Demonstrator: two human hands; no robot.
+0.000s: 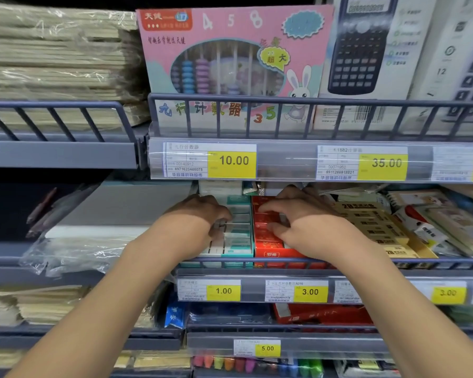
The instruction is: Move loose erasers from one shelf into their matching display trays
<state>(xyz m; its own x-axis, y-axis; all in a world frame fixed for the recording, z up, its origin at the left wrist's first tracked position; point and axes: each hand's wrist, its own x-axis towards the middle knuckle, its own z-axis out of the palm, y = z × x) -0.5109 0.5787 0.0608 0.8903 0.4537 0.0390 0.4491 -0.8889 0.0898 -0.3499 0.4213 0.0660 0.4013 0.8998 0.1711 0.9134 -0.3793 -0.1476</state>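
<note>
Both forearms reach up from the head view's lower edge to the middle shelf's front rail. Left hand curls its grip over the teal tray of white erasers; whether it pinches one I cannot tell. Right hand rests half-open, fingers spread, on the red tray just beside. Tray rows run front to back, so each hand is nearest its own tray.
</note>
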